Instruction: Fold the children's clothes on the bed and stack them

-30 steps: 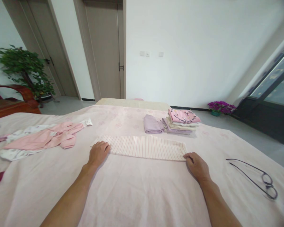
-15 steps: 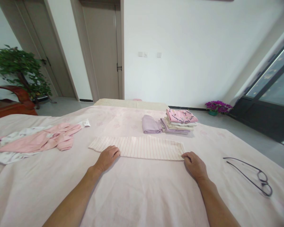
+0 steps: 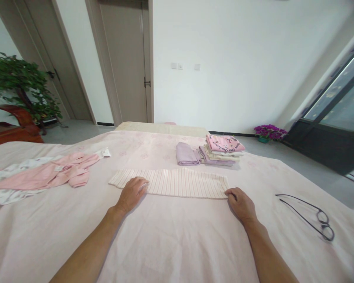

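The right hand (image 3: 241, 202) has thumb and forefinger pinched together on the near right corner of a cream striped garment (image 3: 179, 183), perhaps trousers, folded into a long flat strip. The left hand (image 3: 133, 192) lies along the near edge, left of the middle, with fingers curled over the cloth; whether they hold a fold of it or only press on it, I cannot tell. The strip lies flat on the pale pink bedspread (image 3: 171, 243), its long axis running crosswise from left to right, roughly parallel to the line between the hands. From both grips the cloth reaches away from the person, and most of its length lies between the hands. The right hand is at its very end, while the left hand sits inward, leaving a short end of the strip free beyond it. Past the far edge, toward the right, a folded lavender garment (image 3: 187, 154) lies just beside a stack of folded clothes (image 3: 224, 156) topped by a pink printed one, apart from the strip. Farther out, a pink garment (image 3: 66, 171) lies spread to the left, and eyeglasses (image 3: 324, 225) rest to the right of the right hand.
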Tool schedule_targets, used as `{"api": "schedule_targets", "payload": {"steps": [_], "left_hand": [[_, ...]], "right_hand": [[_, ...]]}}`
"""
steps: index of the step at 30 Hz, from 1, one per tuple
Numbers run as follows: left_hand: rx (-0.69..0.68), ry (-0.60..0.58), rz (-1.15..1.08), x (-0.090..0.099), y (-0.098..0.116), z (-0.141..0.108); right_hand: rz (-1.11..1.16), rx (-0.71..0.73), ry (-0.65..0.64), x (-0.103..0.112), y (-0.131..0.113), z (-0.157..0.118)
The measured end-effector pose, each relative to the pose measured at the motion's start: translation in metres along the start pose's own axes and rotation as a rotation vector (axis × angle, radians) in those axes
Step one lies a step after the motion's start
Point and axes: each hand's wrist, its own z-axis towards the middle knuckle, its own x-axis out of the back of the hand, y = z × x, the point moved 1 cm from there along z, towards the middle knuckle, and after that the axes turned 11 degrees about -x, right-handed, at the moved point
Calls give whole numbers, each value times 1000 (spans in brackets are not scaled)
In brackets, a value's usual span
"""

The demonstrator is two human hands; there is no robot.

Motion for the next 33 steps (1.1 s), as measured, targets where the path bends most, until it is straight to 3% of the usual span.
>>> {"api": "schedule_targets", "payload": {"steps": [10,24,33], "left_hand": [[54,-193,181,-18,-10,-4],[238,-208,297,-16,-7,-3],[266,-207,305,-17,-8,-4]], "right_hand": [[11,13,26,0,-1,0],[37,6,17,-1,2,1],[34,6,19,-1,2,1]]}}
